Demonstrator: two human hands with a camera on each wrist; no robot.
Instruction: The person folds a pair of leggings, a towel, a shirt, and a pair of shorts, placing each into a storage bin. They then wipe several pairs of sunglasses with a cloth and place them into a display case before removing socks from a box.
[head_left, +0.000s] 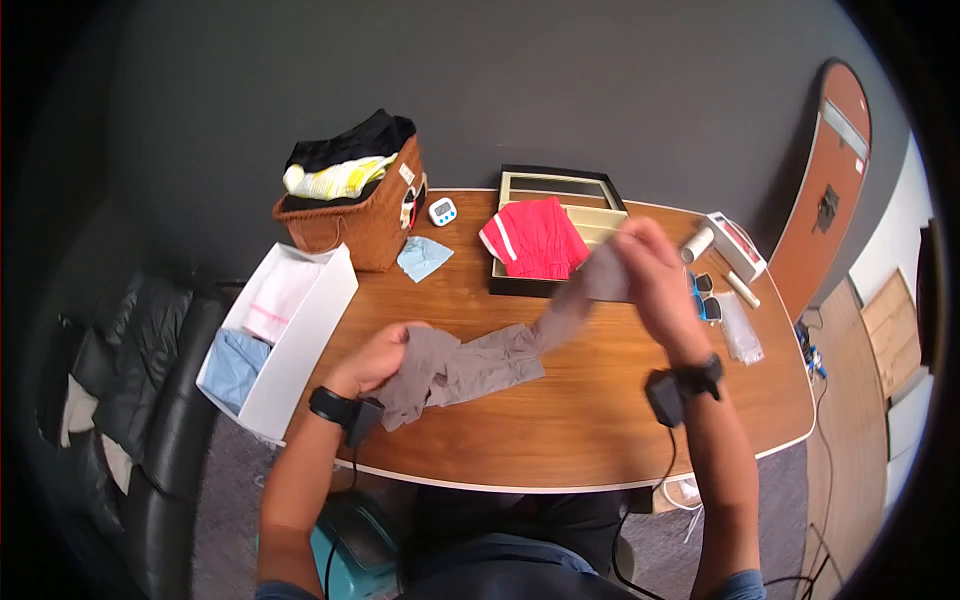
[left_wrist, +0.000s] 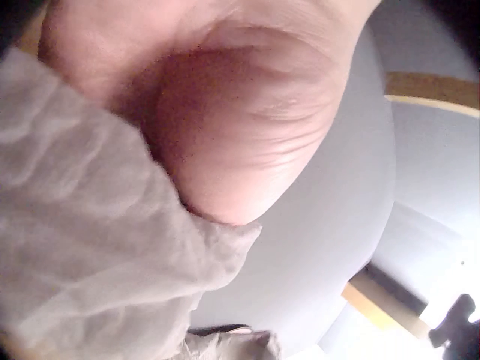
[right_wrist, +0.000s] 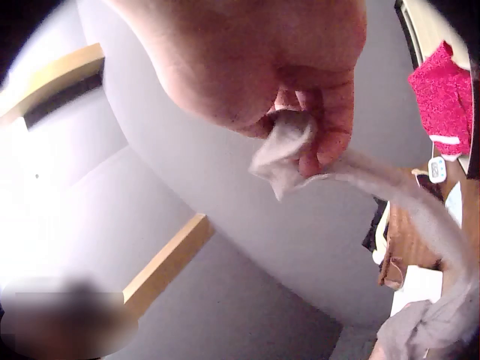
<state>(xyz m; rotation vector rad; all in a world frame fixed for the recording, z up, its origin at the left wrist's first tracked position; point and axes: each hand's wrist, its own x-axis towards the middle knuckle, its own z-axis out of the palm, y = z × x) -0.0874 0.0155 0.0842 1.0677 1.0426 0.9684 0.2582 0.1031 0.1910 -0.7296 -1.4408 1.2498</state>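
Note:
A crumpled grey-brown garment [head_left: 490, 365] stretches across the front of the wooden table [head_left: 620, 400], its middle lying low over the wood. At its left end my left hand [head_left: 380, 360] grips the fabric, with a fold draping below the fingers. My right hand [head_left: 655, 275] holds the other end raised, so the cloth slopes up to the right. In the right wrist view the right fingers [right_wrist: 334, 120] pinch a small bunch of cloth [right_wrist: 285, 146]. The left wrist view has the garment [left_wrist: 97, 217] hanging beside the palm; the left fingertips are hidden.
Behind the right hand, a black box [head_left: 520, 287] holds red folded clothing [head_left: 540, 240]. To the left stand a white box [head_left: 325, 330] with folded clothes and a wicker basket [head_left: 385, 225] of clothes. A timer [head_left: 442, 211], blue cloth [head_left: 424, 258] and sunglasses [head_left: 707, 298] lie around.

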